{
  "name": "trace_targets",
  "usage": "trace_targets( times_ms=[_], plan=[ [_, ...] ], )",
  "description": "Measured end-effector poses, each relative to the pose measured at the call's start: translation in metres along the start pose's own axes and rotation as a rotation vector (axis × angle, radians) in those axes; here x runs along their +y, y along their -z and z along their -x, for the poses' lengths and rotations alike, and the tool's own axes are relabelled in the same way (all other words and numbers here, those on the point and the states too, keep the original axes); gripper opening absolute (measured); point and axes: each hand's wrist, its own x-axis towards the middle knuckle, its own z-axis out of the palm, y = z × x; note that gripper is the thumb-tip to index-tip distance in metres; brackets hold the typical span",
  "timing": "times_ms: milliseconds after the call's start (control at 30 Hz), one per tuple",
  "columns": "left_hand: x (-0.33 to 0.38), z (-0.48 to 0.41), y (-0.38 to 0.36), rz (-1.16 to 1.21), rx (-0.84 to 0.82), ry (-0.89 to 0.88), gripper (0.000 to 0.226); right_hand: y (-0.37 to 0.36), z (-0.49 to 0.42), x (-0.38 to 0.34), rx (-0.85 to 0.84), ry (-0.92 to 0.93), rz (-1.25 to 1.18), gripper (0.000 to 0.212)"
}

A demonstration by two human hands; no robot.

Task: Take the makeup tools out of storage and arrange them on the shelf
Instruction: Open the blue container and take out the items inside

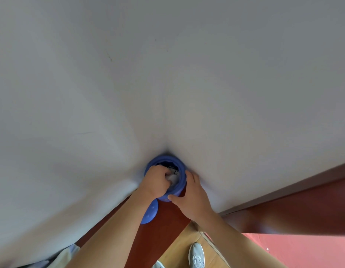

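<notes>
A round blue storage container [182,177] stands on a dark red-brown corner shelf [163,225] where two white walls meet. My left hand [157,181] reaches into its mouth, fingers curled around something white [173,178] inside; what that item is cannot be told. Dark things lie deeper in the container. My right hand [193,198] grips the container's outer wall from the right, thumb on the near rim. The blue lid [149,214] lies on the shelf just below, partly hidden by my left forearm.
White walls [167,74] fill most of the view. A red-brown wooden panel [293,209] runs along the right, with a pink surface [303,250] below it. Wooden floor [183,242] and my grey shoe [196,255] show at the bottom. Pale cloth [69,254] lies at lower left.
</notes>
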Motion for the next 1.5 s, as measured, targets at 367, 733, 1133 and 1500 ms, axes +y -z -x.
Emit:
trace_targets(
  times_ms=[367,733,1133,1500],
  plan=[
    [-0.005,0.014,0.025,0.072,0.26,0.009,0.025,-0.001,-0.002,-0.001,0.005,0.0,0.039,0.083],
    [-0.009,0.041,0.055,0.26,0.372,0.029,0.025,0.0,0.001,-0.003,-0.013,-0.004,0.047,0.084],
    [-0.014,0.091,0.046,0.298,0.434,0.077,0.024,-0.003,0.002,-0.005,-0.013,-0.044,0.131,0.085],
    [-0.064,0.126,0.027,0.296,0.468,0.253,0.028,-0.009,0.004,-0.006,-0.029,-0.06,0.198,0.096]
  ],
)
